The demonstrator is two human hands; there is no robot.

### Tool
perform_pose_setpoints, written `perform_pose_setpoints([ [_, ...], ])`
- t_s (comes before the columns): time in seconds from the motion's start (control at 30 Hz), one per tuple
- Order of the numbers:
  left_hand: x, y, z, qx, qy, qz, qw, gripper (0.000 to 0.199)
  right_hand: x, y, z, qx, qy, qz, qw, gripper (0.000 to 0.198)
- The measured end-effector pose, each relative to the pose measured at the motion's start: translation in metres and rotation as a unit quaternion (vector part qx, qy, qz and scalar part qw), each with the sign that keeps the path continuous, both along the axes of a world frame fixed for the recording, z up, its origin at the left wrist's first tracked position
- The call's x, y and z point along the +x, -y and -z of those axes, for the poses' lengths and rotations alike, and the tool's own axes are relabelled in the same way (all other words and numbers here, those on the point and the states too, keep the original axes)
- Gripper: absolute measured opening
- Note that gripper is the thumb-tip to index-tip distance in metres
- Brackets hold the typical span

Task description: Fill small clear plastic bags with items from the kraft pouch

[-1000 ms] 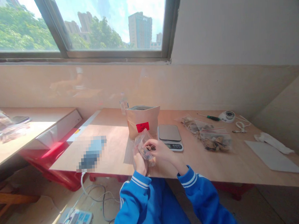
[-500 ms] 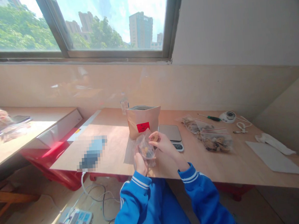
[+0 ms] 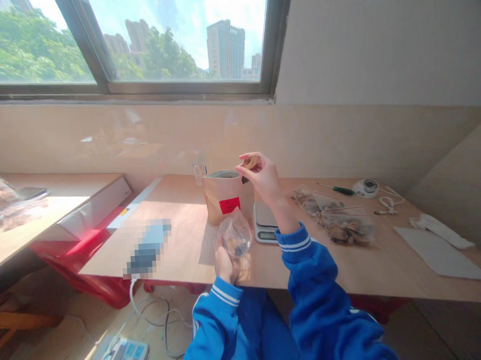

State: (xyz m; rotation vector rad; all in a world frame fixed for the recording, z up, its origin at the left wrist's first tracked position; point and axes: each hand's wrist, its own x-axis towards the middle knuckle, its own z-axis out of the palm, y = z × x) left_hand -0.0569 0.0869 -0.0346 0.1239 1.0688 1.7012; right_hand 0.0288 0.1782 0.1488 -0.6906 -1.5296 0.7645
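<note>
Kraft stand-up pouch (image 3: pixel 215 201) stands on the table (image 3: pixel 181 204), mouth upward, its long opening running left to right. Nearer, the left hand (image 3: pixel 225 264) grips a clear plastic bag (image 3: pixel 238 233). By the pouch's right rim, the right hand (image 3: pixel 263 174), nearly closed, pinches a slanting dried slice (image 3: pixel 251 161), apparently mid-transfer; moving it next calls for steady fingertips.
</note>
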Motion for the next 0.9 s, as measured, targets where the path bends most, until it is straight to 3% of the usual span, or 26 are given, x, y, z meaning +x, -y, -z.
perform_pose_setpoints([
  [0.1,0.000,0.001,0.003,0.017,-0.009,-0.005,1.000,0.030,-0.011,-0.029,-0.011,0.051,0.019,0.027,0.998,0.024],
  [0.2,0.000,0.001,0.002,0.030,-0.013,-0.015,0.999,0.028,-0.021,-0.043,-0.003,0.072,0.045,0.033,0.996,0.021],
  [0.43,0.001,0.001,-0.004,0.023,0.017,0.005,1.000,0.025,-0.028,-0.036,0.026,0.099,0.096,0.052,0.989,0.013],
  [0.9,0.002,0.003,-0.010,0.014,0.028,-0.011,0.999,0.021,-0.026,-0.036,0.030,0.157,0.154,0.054,0.974,0.017],
])
